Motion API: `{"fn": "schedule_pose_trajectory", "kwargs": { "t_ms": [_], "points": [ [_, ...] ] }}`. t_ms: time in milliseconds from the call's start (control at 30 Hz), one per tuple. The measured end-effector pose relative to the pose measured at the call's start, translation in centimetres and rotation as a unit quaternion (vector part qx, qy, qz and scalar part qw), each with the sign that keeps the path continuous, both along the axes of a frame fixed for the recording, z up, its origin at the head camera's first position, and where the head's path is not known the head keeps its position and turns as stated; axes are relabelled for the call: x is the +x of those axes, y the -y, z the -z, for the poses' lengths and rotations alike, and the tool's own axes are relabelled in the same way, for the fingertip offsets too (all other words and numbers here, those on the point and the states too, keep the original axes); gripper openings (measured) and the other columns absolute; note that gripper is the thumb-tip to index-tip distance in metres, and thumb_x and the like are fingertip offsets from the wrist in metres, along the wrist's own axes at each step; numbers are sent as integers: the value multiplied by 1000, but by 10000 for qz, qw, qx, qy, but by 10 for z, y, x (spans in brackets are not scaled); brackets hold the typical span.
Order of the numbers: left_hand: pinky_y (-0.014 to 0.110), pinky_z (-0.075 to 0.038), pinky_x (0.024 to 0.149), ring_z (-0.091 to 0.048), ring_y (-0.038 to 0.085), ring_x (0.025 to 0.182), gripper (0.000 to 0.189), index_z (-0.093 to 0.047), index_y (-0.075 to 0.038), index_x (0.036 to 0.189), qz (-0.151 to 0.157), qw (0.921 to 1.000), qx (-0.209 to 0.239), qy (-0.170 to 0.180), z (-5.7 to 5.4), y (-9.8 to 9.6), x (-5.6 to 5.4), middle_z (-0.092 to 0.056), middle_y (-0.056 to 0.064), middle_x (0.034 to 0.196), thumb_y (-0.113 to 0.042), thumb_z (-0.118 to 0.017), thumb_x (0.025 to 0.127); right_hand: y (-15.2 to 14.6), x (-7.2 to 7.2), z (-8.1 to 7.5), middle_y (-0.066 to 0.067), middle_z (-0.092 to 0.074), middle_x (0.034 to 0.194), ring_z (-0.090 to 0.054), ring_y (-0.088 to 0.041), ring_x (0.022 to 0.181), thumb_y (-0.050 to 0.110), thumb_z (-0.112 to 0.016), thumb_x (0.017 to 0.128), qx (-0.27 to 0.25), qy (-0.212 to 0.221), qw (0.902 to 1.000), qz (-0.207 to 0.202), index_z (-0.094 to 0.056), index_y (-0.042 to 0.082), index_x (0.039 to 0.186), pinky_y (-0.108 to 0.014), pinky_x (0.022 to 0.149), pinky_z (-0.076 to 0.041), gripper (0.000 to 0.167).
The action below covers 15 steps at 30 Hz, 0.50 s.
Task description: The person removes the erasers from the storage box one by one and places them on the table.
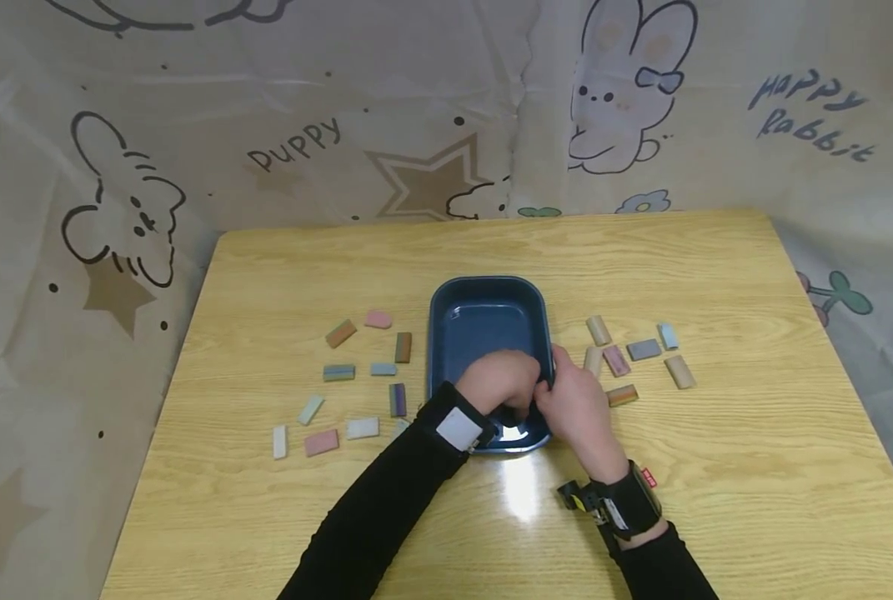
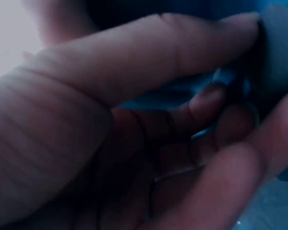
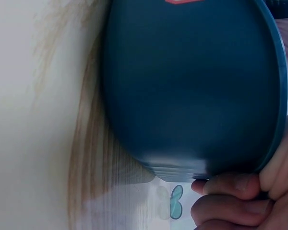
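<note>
A deep dark blue tray (image 1: 489, 287) with rounded corners sits in the middle of the wooden table. My left hand (image 1: 500, 379) is down inside its near right part, palm hidden from above. In the left wrist view, thumb and index finger pinch a small greyish block (image 2: 281, 57), dim and partly out of frame. My right hand (image 1: 577, 408) grips the tray's right rim; the right wrist view shows its curled fingers (image 3: 230, 184) against the outer wall. The two hands nearly meet at that rim.
Left of the tray lie several small coloured blocks, among them a pink block (image 1: 322, 442) and a white block (image 1: 363, 428). More lie to the right, including a grey block (image 1: 644, 349) and a tan block (image 1: 679, 372). A printed cloth (image 1: 281, 83) hangs behind the table (image 1: 754, 500).
</note>
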<state>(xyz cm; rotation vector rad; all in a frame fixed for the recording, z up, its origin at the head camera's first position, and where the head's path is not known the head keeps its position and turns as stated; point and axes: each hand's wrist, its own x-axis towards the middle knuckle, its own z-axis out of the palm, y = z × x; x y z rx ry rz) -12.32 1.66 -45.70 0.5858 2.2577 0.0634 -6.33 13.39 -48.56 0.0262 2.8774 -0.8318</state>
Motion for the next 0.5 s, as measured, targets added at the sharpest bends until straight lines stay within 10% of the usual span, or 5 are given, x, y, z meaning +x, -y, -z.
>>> {"fn": "schedule_pose_trajectory", "kwargs": {
  "t_ms": [500],
  "points": [
    [31, -46, 61, -56, 17, 76, 5, -69, -13, 92, 136, 9989, 101, -446, -12, 19, 0, -63, 1, 91, -16, -70, 88, 2, 0, 0, -27, -67, 100, -63, -35, 71, 13, -61, 84, -106, 65, 9999, 96, -44, -1, 143, -49, 59, -49, 63]
  ]
}}
